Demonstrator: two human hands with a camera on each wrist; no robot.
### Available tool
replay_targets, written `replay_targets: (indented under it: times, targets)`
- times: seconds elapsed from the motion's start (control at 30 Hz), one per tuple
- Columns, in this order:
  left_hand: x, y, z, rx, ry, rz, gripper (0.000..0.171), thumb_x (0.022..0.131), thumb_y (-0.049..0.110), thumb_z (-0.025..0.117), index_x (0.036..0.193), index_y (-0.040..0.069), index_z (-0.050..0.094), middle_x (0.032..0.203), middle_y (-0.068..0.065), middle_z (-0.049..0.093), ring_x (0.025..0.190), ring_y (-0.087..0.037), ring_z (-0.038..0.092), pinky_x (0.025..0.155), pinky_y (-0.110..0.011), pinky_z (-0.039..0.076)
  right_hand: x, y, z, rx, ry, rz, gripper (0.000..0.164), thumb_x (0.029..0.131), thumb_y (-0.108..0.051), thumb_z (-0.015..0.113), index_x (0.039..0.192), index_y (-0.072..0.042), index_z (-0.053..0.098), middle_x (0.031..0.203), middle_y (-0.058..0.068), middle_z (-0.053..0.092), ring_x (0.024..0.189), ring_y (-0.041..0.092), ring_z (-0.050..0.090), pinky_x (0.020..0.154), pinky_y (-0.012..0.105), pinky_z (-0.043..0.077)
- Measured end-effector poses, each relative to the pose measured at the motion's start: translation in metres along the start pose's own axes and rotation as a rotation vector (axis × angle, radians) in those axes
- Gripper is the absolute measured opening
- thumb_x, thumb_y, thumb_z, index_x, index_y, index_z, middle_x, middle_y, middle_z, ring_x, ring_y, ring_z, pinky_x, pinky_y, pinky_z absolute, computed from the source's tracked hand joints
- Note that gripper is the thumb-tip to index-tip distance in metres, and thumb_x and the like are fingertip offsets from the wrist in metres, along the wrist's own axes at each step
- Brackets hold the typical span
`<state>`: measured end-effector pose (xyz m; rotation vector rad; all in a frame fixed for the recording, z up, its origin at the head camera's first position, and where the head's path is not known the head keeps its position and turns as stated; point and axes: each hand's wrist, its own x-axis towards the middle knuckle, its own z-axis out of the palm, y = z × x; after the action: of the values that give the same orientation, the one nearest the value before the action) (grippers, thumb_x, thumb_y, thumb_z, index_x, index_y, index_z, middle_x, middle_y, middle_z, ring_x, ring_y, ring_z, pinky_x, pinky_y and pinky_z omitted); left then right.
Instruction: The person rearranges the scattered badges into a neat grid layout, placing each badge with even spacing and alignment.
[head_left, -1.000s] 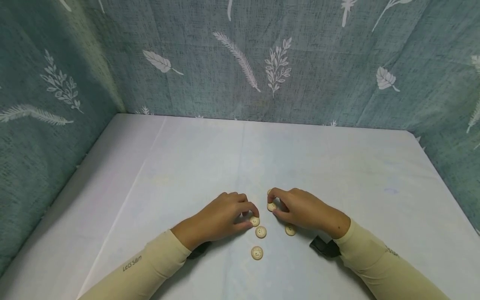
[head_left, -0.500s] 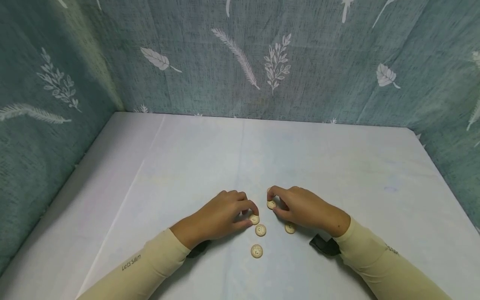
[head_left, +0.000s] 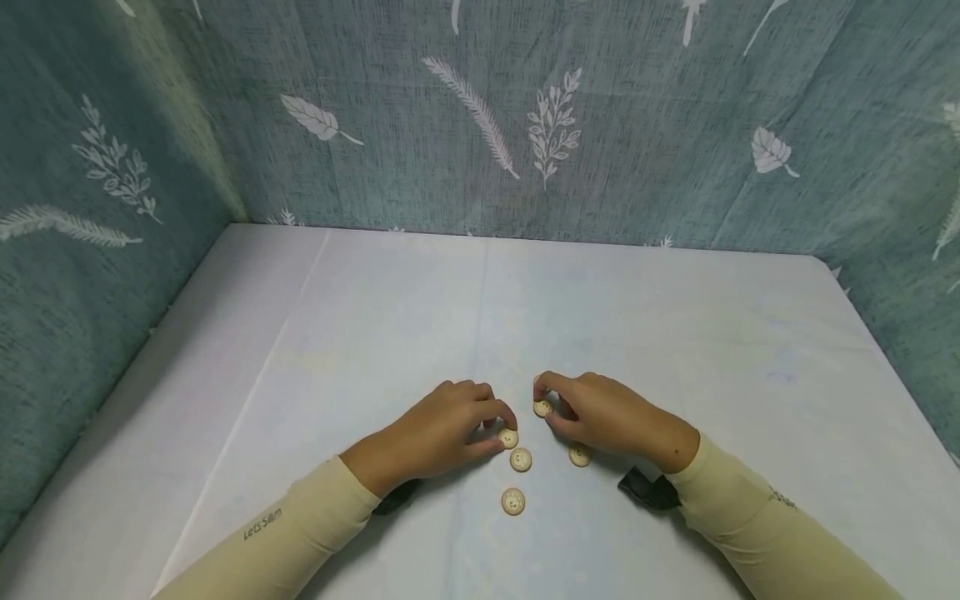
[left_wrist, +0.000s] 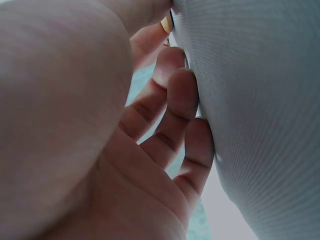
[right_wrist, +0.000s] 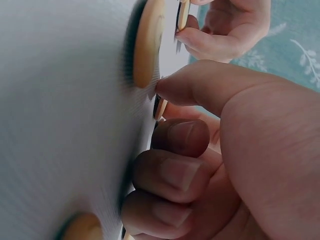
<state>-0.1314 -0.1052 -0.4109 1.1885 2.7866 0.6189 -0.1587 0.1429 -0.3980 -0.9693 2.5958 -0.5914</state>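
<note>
Several round, pale wooden buttons lie on the white cloth between the two hands. My left hand (head_left: 448,427) pinches one button (head_left: 508,438) at its edges, thumb on the near side and index finger on the far side. Just right of centre, the right hand (head_left: 613,419) holds another button (head_left: 542,408) between thumb and index finger. In the right wrist view this button (right_wrist: 160,108) shows edge-on between the fingertips, the other fingers curled beneath. The left wrist view catches only a sliver of the left hand's button (left_wrist: 166,25), mostly hidden by the thumb.
Loose buttons lie nearby: one (head_left: 521,459) just below the left hand's button, one (head_left: 513,501) nearer the front, and one (head_left: 579,454) under the right wrist. A further button is mostly hidden behind the right index finger. A green leaf-patterned curtain (head_left: 420,150) stands behind the table (head_left: 375,308).
</note>
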Motion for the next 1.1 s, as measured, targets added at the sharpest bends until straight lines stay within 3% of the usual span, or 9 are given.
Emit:
replay_targets:
  times: [0.8,1.1]
  targets:
    - [0.001,0.0,-0.013,0.021,0.017,0.012,0.016,0.09,0.03,0.075,0.106,0.028,0.072,0.086,0.01,0.059,0.077,-0.005,0.051,0.077,-0.031,0.044,0.0,-0.004,-0.016,0.071,0.005,-0.029,0.017,0.097,-0.019,0.064,0.113,-0.021,0.058,0.058,-0.012,0.042,0.051,0.0,0.037,0.051,0.02,0.034]
    - [-0.003,-0.001,-0.002,0.009,-0.013,-0.006,0.017,0.09,0.032,0.075,0.106,0.028,0.072,0.086,0.011,0.058,0.078,-0.003,0.05,0.076,-0.029,0.042,-0.011,-0.005,-0.017,0.112,0.018,-0.055,0.011,0.095,-0.016,0.066,0.105,-0.02,0.067,0.072,-0.013,0.055,0.059,0.0,0.047,0.056,0.021,0.043]
